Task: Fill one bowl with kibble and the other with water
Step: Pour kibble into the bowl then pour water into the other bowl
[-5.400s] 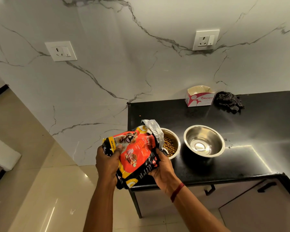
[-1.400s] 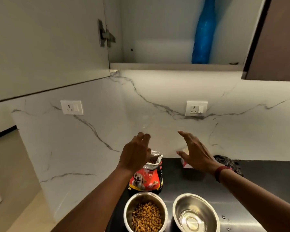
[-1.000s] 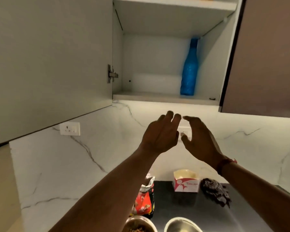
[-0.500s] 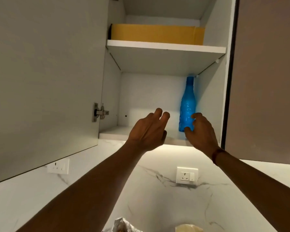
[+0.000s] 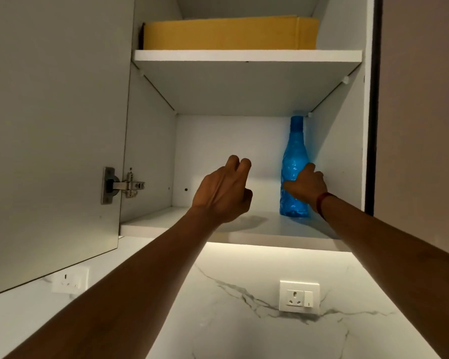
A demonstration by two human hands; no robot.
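Right fingers (image 5: pixel 309 169) around blue bottle (image 5: pixel 294 161)

White lower cupboard shelf (image 5: pixel 182 224) carries an upright blue textured plastic bottle (image 5: pixel 294 161) at right; the upper shelf (image 5: pixel 244 56) holds a flat yellow box (image 5: pixel 228 33).

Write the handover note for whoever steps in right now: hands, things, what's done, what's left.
Right hand: wrapped around the lower body of the blue bottle, which stands upright on the lower cupboard shelf, far right.
Left hand: raised before the shelf, empty, fingers loosely curled.
Bowls and kibble bag: out of view.
Done: bottle reached.
Left: likely lift it down and pour water into a bowl.
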